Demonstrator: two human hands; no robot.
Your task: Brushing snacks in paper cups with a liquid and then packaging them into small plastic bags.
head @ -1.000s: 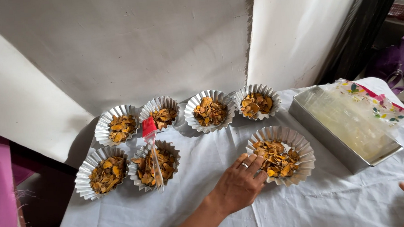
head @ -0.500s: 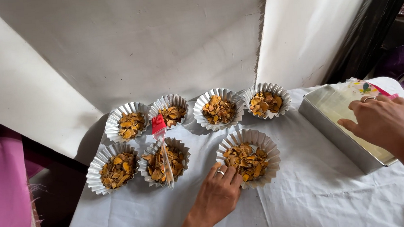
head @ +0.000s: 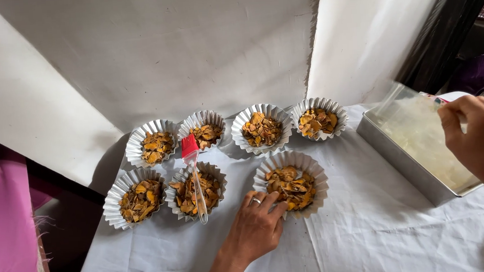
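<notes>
Head view, looking down at a table under a white cloth (head: 371, 240). 7 fluted foil cups of orange-brown flakes sit in 2 rows: 4 at the back, 3 in front. The left hand (head: 256, 230) lies flat on the cloth, fingers spread and holding nothing, its fingertips touching the near rim of the front right cup (head: 291, 182). That cup lies directly ahead of the left hand, away from the body. A red-headed silicone brush (head: 195, 177) rests across the front middle cup (head: 196, 190), its long axis running front to back, red head at the far end. The right hand (head: 474, 138) curls at the far corner of a rectangular metal tray (head: 400, 160) and pinches the clear film (head: 415, 122) covering it. The tray's long axis slants from back left to front right.
</notes>
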